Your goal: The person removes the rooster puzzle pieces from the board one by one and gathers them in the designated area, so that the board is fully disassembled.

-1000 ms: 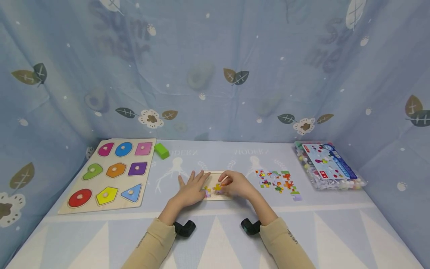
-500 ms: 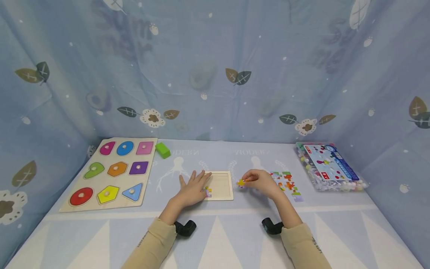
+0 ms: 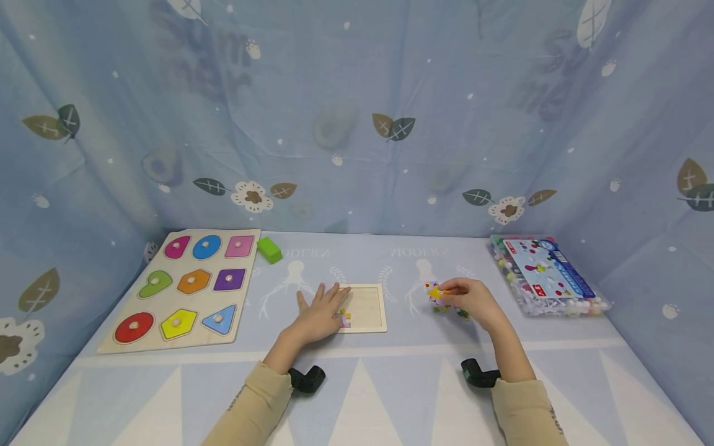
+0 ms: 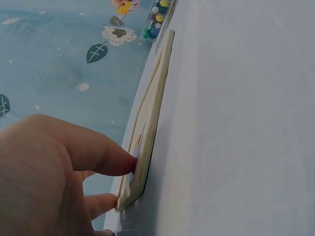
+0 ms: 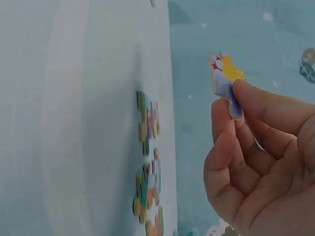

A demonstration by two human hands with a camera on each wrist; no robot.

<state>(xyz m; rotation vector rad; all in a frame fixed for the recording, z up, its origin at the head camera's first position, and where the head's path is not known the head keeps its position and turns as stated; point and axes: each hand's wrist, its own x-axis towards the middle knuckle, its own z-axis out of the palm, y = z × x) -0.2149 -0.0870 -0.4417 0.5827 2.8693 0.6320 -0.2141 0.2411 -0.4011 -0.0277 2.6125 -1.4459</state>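
My left hand [image 3: 318, 317] lies spread over the left end of a small wooden puzzle tray [image 3: 369, 306]. In the left wrist view its thumb [image 4: 115, 160] presses at a colourful puzzle piece inside the tray's rim. Part of that fitted piece [image 3: 346, 319] shows beside the hand. Off to the right, my right hand [image 3: 474, 300] pinches a puzzle piece [image 5: 226, 78] with a yellow figure on it, between thumb and fingers. It is held raised above several loose puzzle pieces [image 5: 150, 189], most of which the hand hides in the head view.
A wooden shape board [image 3: 192, 253] with knobbed coloured pieces lies at the left. Near its upper right corner is a green block [image 3: 269, 250]. A clear plastic box of beads [image 3: 546, 272] lies at the right. A blue curtain [image 3: 346, 118] hangs behind the table.
My right hand has carried the yellow puzzle piece from over the tray rightward to above the loose pieces. The left hand has stayed on the tray.
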